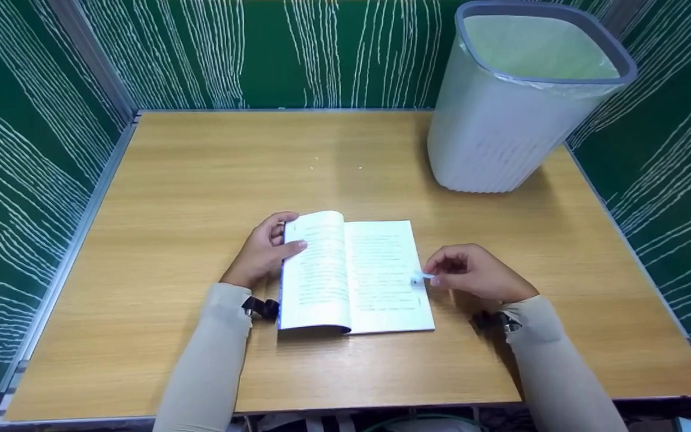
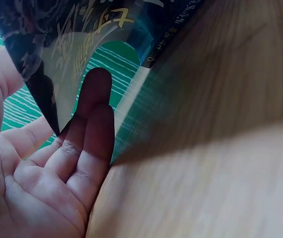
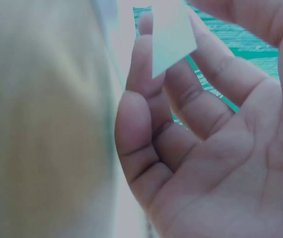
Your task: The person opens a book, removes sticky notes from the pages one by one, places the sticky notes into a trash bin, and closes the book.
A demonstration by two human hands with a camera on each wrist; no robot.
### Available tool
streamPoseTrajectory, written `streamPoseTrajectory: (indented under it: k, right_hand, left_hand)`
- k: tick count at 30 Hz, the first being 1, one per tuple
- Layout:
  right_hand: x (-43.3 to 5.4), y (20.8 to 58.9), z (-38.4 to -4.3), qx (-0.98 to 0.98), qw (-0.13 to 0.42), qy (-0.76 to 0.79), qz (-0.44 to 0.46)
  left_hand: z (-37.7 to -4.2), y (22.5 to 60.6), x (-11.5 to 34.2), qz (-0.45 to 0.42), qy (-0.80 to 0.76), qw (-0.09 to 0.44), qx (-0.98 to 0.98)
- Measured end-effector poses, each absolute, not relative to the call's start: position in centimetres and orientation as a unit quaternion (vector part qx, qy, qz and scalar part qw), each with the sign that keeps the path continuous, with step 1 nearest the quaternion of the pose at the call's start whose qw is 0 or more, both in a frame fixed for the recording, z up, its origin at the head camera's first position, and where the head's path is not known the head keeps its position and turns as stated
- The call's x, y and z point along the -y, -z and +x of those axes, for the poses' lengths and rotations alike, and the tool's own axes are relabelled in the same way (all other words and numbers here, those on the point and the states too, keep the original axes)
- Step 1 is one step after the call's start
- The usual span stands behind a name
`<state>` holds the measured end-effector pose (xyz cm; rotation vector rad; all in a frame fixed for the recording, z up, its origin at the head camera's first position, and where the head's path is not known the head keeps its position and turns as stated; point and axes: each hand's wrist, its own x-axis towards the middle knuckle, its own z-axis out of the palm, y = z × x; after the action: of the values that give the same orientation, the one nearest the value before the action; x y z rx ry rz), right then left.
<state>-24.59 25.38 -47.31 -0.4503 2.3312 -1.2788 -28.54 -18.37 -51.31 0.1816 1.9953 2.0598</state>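
An open book (image 1: 381, 258) with printed white pages lies on the wooden table. My left hand (image 1: 261, 251) holds its left side, thumb over the page edge and the other fingers behind. From the left wrist view, the dark cover (image 2: 42, 44) with gold and white lettering is lifted off the table and bends. My right hand (image 1: 482, 275) is at the right page's outer edge, pinching a small pale flat slip (image 1: 423, 276) between thumb and fingers. One end of that slip lies over the page. In the right wrist view the slip (image 3: 171, 42) has a slanted end; its exact kind is unclear.
A tall white waste bin (image 1: 489, 132) with a grey rim and a pale liner stands at the table's back right. Green panels (image 1: 267, 54) with white streaks enclose the back and sides. Small white specks (image 1: 360, 168) dot the wooden tabletop (image 1: 213, 168) beyond the book.
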Motion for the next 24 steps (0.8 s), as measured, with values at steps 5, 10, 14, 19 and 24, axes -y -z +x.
streamPoseTrajectory:
  k: [5, 10, 14, 19, 24]
  right_hand:
    - [-25.8, 44.5, -25.0, -0.871, 0.194, 0.415, -0.177]
    - [-26.1, 41.0, -25.9, -0.891, 0.132, 0.385, -0.202]
    - [-25.6, 37.5, -26.5, -0.898, 0.054, 0.368, -0.237]
    - [-24.8, 33.9, -27.3, -0.910, -0.004, 0.345, -0.229]
    - [-24.3, 31.6, -28.7, -0.916, -0.042, 0.328, -0.226]
  left_hand:
    - [-28.3, 51.7, 18.2, 0.052, -0.715, 0.142, -0.683]
    - [-28.1, 51.9, 18.1, 0.051, -0.715, 0.149, -0.681]
    - [-28.3, 51.6, 18.1, 0.061, -0.716, 0.143, -0.681]
    - [-28.6, 51.3, 18.2, 0.063, -0.713, 0.136, -0.685]
    - [-28.6, 51.2, 18.3, 0.063, -0.712, 0.137, -0.686]
